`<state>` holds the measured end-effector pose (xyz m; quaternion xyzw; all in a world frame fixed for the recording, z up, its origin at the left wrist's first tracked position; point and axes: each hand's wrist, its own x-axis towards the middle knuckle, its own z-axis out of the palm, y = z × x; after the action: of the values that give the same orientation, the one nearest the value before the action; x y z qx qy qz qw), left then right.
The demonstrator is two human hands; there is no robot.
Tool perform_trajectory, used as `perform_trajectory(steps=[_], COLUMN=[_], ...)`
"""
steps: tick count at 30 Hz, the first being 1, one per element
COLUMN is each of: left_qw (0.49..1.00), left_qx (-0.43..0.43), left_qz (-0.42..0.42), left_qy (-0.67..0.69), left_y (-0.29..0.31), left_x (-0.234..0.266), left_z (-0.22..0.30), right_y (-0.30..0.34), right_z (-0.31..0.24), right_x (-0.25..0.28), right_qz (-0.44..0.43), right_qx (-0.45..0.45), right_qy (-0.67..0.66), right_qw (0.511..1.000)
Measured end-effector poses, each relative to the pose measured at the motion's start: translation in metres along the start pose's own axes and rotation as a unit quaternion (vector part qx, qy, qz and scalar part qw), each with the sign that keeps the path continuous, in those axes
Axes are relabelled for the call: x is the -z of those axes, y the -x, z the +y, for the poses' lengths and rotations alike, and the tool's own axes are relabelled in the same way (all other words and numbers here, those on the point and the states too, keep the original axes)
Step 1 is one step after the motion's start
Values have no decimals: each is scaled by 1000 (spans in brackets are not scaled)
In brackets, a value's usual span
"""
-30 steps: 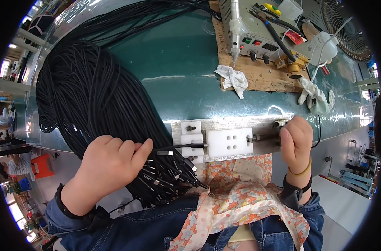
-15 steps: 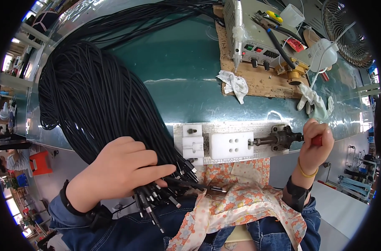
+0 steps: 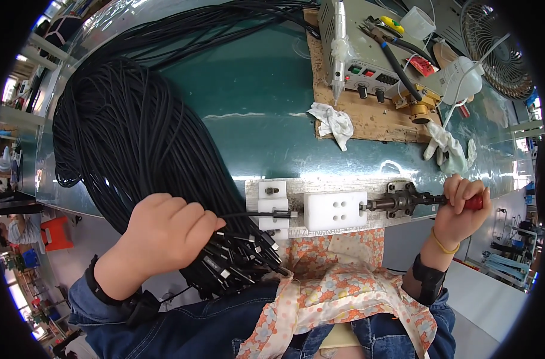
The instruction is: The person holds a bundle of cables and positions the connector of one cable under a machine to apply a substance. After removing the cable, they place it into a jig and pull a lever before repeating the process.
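Note:
My left hand (image 3: 168,233) is closed around a black cable (image 3: 242,214) at the left of the fixture. The cable runs rightward across the white slotted holder (image 3: 264,225), its plug (image 3: 286,213) pointing at a white block with several holes (image 3: 320,210). Plug and block look slightly apart. Joined to that block by a rod is a metal toggle clamp (image 3: 398,200). My right hand (image 3: 463,206) grips the clamp's red handle (image 3: 476,203). Below my left hand hang several loose cable ends (image 3: 224,263) with metal-tipped plugs.
A thick bundle of black cables (image 3: 135,131) covers the table's left side. At the back right stand a control box (image 3: 368,54), pliers (image 3: 395,63) and a fan (image 3: 497,48). A crumpled white cloth (image 3: 332,124) and a white glove (image 3: 446,148) lie before them.
My left hand has brought a cable up from the loose ends, and its plug now rests across the slotted holder. My right hand has pulled the red handle rightward, and the white block has slid slightly right.

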<state>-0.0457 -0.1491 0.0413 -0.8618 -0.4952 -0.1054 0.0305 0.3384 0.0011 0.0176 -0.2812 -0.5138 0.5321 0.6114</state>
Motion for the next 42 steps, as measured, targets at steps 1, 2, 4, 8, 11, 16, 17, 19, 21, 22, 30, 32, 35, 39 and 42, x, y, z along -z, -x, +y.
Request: perform_trajectory(steps=[1,2,4,8,11,16,17,19,21,22,30,32,35,39,42], left_qw=[998,998,995,996,999,965,947,948,963,960,944,943,938,940,956], left_qx=[-39,-39,-57,-51,-29,-34,-54,-36,-2,7,-41,-40,-23,1,-43], left_qz=[6,7,8,-11,-12,56,77,82,-24,-8,168,178,193,135,78], left_qy=[-53,-53,-76,-70,10,253,307,306,269,280,279,278,288,314,279], left_y=[1,1,2,3,6,-3,-8,-15,-8,-10,-39,-37,-31,-33,-35], left_x=[0,-1,-3,1,12,30,29,20,19,12,-32,-27,-22,-38,-45], left_z=[1,2,2,-3,-7,-15,-18,-11,-2,2,11,12,14,15,19], right_y=[1,3,7,11,3,8,8,5,9,10,11,12,12,11,9], right_z=[0,0,3,26,19,7,7,13,10,10,7,10,11,10,11], right_x=[-1,-2,-13,-46,-51,-31,-28,-23,-25,-26,-26,-28,-28,-30,-29], right_qz=[0,9,27,-222,-270,-118,-126,-121,-125,-120,-60,-56,-48,-44,-45], right_qx=[0,12,34,273,198,118,97,102,40,58,-26,-26,-31,-37,-28], right_qy=[0,27,76,533,472,268,274,269,254,245,177,174,165,148,146], right_qw=[1000,1000,996,770,815,949,948,950,958,960,982,983,985,987,988])
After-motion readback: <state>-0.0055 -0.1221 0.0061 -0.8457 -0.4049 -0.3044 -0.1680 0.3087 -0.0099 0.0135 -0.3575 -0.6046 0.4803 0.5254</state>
